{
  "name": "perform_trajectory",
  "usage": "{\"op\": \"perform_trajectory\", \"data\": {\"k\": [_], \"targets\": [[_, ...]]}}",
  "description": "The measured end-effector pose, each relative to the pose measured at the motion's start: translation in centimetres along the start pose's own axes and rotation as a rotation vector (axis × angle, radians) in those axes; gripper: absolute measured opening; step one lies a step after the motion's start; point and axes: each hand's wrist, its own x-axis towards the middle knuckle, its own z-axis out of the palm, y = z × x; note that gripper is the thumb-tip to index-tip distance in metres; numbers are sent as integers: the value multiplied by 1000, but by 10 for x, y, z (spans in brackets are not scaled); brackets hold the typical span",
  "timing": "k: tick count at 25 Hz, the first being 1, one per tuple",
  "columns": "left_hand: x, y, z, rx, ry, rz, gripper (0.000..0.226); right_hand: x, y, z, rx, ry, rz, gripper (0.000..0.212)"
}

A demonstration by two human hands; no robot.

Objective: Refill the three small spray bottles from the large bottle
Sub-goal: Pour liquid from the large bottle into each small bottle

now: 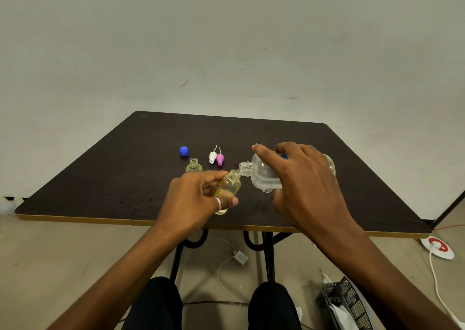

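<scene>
Pouring: grips small spray bottle (230, 185) in left hand (196, 199), tips large bottle (261, 175) clasped in right hand (307, 179), necks meeting. Probably needs steady alignment next.

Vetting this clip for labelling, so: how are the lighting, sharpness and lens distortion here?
Head view: soft, even light, no hard shadows; the wide-angle lens stretches the forearms toward the lower corners, and the table looks tilted; the left hand and right hand are sharp, without motion blur; the clear large bottle and small bottle show only faint highlights.

Dark table (100, 179), white charger (241, 257) (cable trailing), black mesh basket (349, 299), red-and-white disc (437, 245)
</scene>
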Motion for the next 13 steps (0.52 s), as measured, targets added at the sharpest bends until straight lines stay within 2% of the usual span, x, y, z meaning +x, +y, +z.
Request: {"op": "perform_trajectory", "data": {"k": [13], "targets": [[0,2,-1,7,-11,7,46,-1,-1,-1,-1,7,1,82]]}}
